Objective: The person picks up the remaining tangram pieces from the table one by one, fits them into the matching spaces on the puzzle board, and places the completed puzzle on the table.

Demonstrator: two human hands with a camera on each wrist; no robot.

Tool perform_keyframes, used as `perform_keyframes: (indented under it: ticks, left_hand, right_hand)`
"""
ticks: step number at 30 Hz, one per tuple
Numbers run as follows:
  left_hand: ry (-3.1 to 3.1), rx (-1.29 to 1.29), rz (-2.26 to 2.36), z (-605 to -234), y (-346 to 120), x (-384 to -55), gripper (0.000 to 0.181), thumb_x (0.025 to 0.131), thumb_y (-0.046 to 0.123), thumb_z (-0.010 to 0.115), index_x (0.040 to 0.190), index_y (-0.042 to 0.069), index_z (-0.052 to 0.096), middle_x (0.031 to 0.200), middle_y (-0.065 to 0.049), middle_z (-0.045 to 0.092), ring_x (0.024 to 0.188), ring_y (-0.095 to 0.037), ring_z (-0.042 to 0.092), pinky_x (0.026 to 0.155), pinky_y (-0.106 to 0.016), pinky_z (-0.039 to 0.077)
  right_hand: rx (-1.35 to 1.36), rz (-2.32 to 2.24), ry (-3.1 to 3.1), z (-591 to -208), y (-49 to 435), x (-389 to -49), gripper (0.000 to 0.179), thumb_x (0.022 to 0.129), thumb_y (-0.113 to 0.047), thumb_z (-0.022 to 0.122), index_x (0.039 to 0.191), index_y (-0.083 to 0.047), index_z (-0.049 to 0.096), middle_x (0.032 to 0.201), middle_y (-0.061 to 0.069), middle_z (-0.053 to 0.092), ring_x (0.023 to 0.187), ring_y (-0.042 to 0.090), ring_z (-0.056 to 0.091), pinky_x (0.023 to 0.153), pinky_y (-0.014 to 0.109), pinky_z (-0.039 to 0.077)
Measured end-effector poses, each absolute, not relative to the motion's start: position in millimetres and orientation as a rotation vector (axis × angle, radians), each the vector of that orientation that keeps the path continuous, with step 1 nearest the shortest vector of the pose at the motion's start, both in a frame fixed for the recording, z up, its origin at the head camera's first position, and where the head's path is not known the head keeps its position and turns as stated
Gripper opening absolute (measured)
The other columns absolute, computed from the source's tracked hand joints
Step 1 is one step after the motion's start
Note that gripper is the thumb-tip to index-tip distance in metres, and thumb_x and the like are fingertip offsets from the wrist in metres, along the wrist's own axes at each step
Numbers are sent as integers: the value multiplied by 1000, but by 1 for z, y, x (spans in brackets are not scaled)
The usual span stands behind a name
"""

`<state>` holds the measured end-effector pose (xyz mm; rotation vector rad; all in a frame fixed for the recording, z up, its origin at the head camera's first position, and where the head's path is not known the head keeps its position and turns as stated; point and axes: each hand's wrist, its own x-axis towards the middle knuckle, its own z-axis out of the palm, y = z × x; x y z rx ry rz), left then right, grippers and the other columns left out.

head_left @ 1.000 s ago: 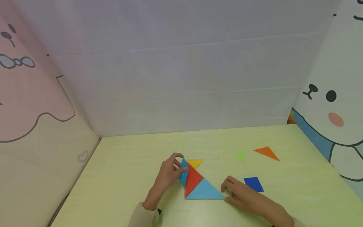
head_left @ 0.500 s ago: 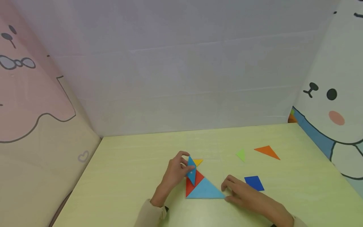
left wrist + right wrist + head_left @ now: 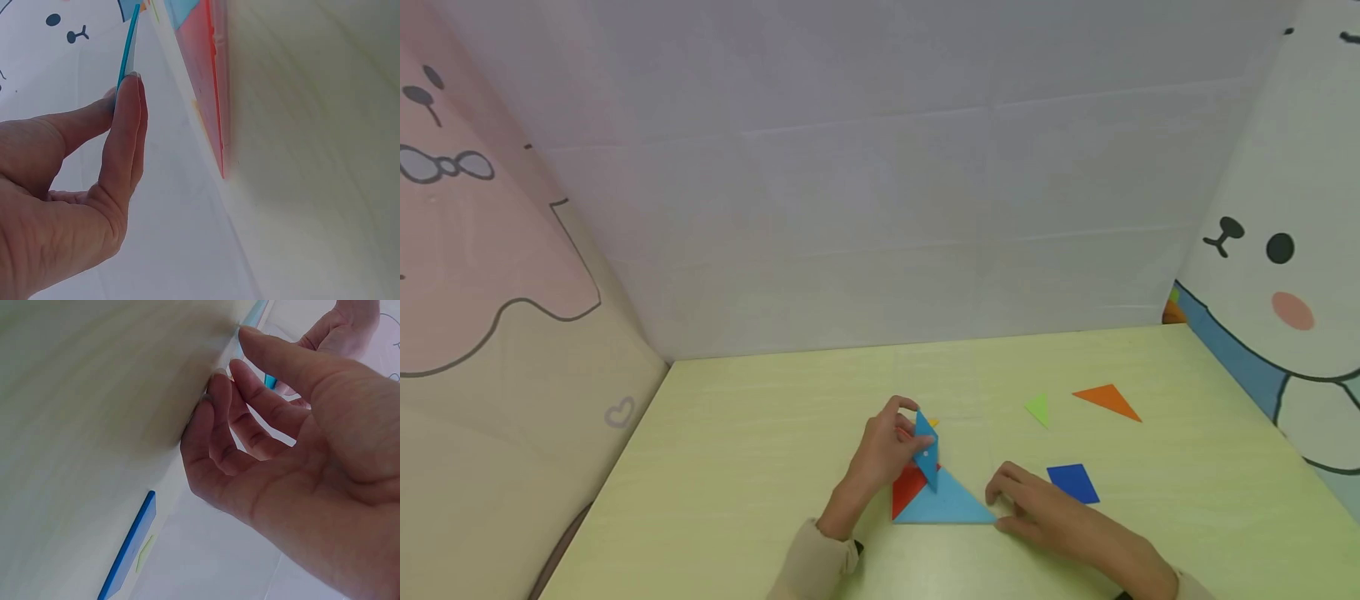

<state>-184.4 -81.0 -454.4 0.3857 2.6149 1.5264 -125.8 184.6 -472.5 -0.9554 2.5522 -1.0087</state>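
Observation:
My left hand (image 3: pixel 883 454) pinches a blue parallelogram tangram piece (image 3: pixel 931 468) between thumb and fingers. The piece stands on edge above a red triangle (image 3: pixel 906 490) and a light blue triangle (image 3: pixel 947 503), which lie side by side on the table. In the left wrist view the parallelogram (image 3: pixel 129 50) appears edge-on, apart from the red triangle (image 3: pixel 203 69). At the light blue triangle's right corner rests the thumb of my right hand (image 3: pixel 1037 510). Its other fingers (image 3: pixel 203 428) bend loosely with the tips down at the tabletop. A yellow triangle (image 3: pixel 934 422) is mostly hidden behind the parallelogram.
A dark blue quadrilateral piece (image 3: pixel 1075 483) lies just beyond my right hand. Farther back are a small green triangle (image 3: pixel 1039 409) and an orange triangle (image 3: pixel 1108 401). White cloth (image 3: pixel 865 208) closes off the table's far edge, with printed panels at both sides.
My left hand has carried the blue parallelogram rightward, from the red triangle's left edge to over where red and light blue meet. The right hand has stayed at the corner.

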Motion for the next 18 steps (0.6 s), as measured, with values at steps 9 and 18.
perform_keyframes:
  ticks: [9, 18]
  left_hand:
    - [2503, 374, 1591, -456, -69, -183, 48, 93, 5, 76, 132, -4, 49, 91, -7, 66, 69, -18, 70, 62, -28, 59]
    - [2471, 416, 1604, -456, -57, -183, 48, 93, 5, 76, 134, -4, 53, 91, -7, 63, 68, -18, 69, 61, -36, 60]
  right_hand:
    - [-991, -1011, 2561, -473, 184, -126, 17, 96, -14, 74, 107, -15, 60, 108, -5, 52, 81, 0, 47, 71, 22, 47]
    - [-872, -982, 2538, -469, 182, -125, 17, 97, -19, 73, 108, -17, 61, 109, -6, 52, 81, 1, 47, 71, 23, 46]
